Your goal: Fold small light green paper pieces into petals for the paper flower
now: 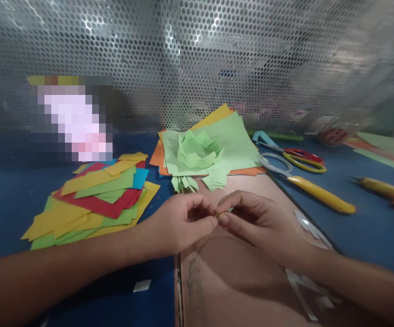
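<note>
My left hand (183,222) and my right hand (254,215) meet fingertip to fingertip above a wooden board (238,286). Both are closed in a pinch on a small piece of green paper (230,210), mostly hidden by the fingers. Just beyond them lie small folded green paper pieces (184,184) and a few flat green ones (215,178). Behind these, a ring of folded green paper (200,150) with pointed tips rests on a light green sheet (241,145).
Left of the board is a loose heap of coloured paper strips (74,218). To the right lie red-and-yellow-handled scissors (306,159), a yellow-handled tool (322,195) with a grey ring, and another yellow tool (384,188). A perforated metal panel (142,59) rises behind.
</note>
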The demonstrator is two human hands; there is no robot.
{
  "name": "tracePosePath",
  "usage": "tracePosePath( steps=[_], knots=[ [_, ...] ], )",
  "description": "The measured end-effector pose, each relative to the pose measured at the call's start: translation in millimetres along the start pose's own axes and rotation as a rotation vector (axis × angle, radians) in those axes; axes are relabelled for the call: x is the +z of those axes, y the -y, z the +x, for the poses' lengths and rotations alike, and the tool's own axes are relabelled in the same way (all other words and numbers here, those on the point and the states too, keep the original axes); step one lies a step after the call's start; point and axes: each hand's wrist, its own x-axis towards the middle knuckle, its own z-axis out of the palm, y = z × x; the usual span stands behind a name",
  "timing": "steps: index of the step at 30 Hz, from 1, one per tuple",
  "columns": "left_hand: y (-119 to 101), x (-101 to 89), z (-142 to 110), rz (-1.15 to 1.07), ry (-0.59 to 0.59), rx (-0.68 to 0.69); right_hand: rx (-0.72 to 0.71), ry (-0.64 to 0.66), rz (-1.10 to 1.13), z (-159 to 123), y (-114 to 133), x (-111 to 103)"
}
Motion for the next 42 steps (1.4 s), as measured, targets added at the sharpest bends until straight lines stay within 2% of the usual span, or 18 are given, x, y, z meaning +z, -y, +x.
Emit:
tracePosePath(
  steps=[3, 11, 20, 27, 30, 34, 39, 42],
  knots=[
    [0.1, -0.4, 0.7, 0.025, 0.003, -0.015, 0.006, 0.032, 0.031, 0.2, -1.2, -0.1],
    [5.2, -2.8, 3.0, -0.082, -0.003, -0.085, 0.001, 0.086, 0.208, 0.0, -7.2, 3.8],
    [-2.2, 1.1, 1.8, -0.057, -0.007, -0.032, 0.082, 0.039, 0.210, 0.4, -0.3, 4.4],
    [3.7, -0.9, 0.4, -0.122, 0.026, -0.012, 0.098, 0.108, 0.280, 1.5, -3.8, 2.5],
    [4.2, -0.9, 0.4, -0.073, -0.018, 0.031, 0.127, 0.064, 0.219, 3.0, -2.2, 1.9],
    [5.0, 0.4, 1.2, -0.014, -0.046, 0.016, 0.178, -0.014, 0.078, 3.2, -1.0, 0.6],
    [7.3, 0.7, 0.1, 0.086, -0.041, 0.044, 0.188, 0.002, 0.034, 3.5, -2.0, 0.3],
    [6.4, -0.7, 0.0, 0.024, 0.002, 0.005, 0.157, 0.025, 0.019, 3.4, -1.2, 0.7]
  ],
)
